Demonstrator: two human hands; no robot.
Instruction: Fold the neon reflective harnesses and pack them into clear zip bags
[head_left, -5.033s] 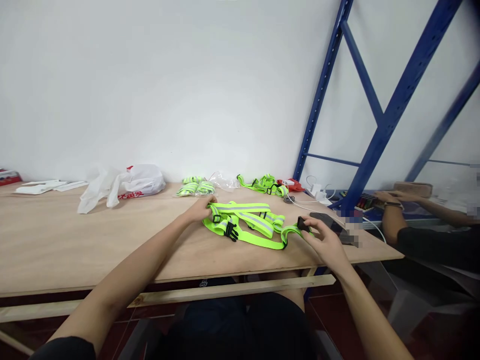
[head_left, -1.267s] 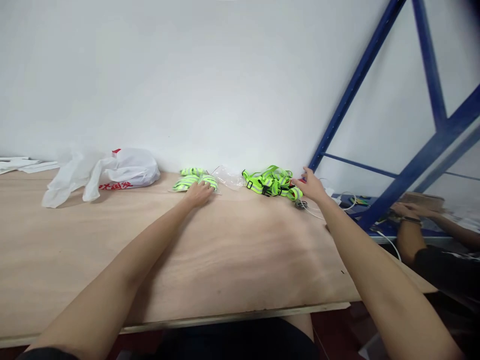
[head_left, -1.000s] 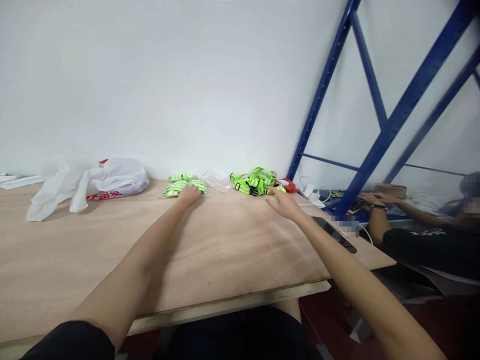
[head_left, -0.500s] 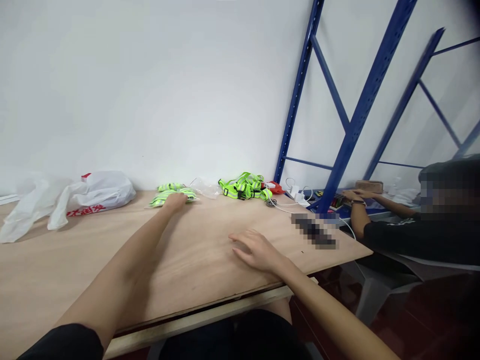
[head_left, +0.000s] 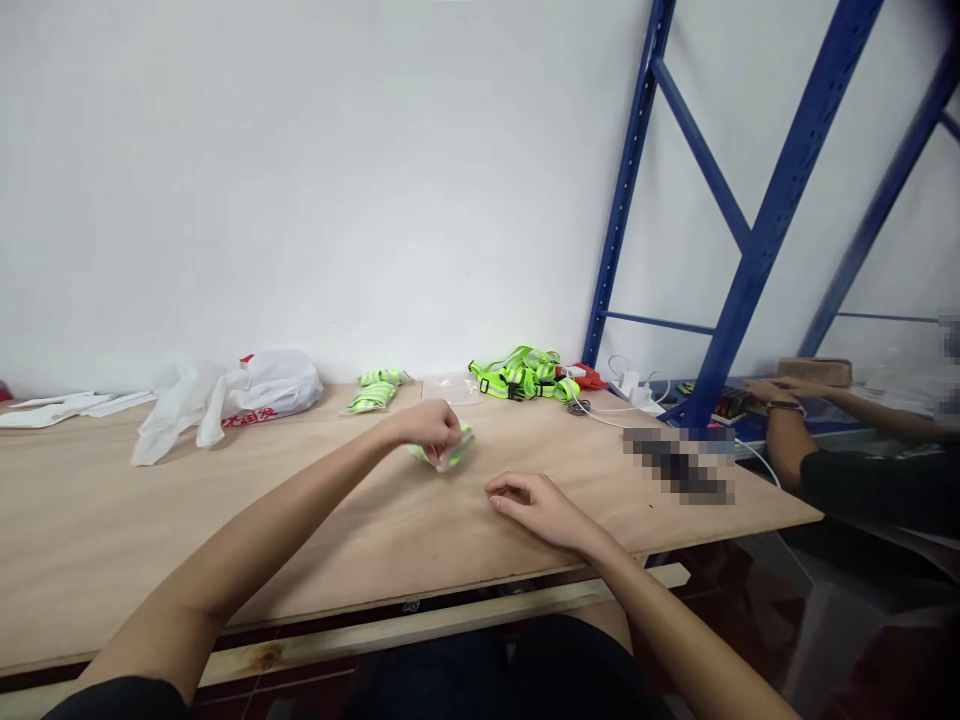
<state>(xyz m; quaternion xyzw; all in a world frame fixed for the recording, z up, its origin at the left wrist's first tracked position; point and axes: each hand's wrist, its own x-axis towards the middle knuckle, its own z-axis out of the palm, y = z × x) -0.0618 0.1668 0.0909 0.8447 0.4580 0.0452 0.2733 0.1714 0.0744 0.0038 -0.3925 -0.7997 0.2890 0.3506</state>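
My left hand (head_left: 433,428) is closed on a small clear bag of folded neon-green reflective strap (head_left: 454,452), held over the middle of the tabletop; the bag is blurred and partly hidden by the fingers. To its right, my right hand (head_left: 536,508) rests on the wood, fingers loosely bent with the thumb apart, holding nothing. Behind my left hand, more bagged reflective straps (head_left: 373,392) lie near the wall. A loose heap of neon-green reflective straps with black buckles (head_left: 521,375) sits further right. Between these lies a flat clear plastic bag (head_left: 450,390).
White plastic bags (head_left: 281,385) and white sheets (head_left: 71,407) lie at the left. An orange-red packet (head_left: 589,376), white chargers with cables (head_left: 630,385) and a pixelated dark object (head_left: 679,467) are at the right. Beyond a blue rack post (head_left: 739,280), another person's arm (head_left: 787,435) rests on a table.
My left hand has lifted a bagged strap off the pile and brought it right and nearer. My right hand stays on the table. The view has turned left.
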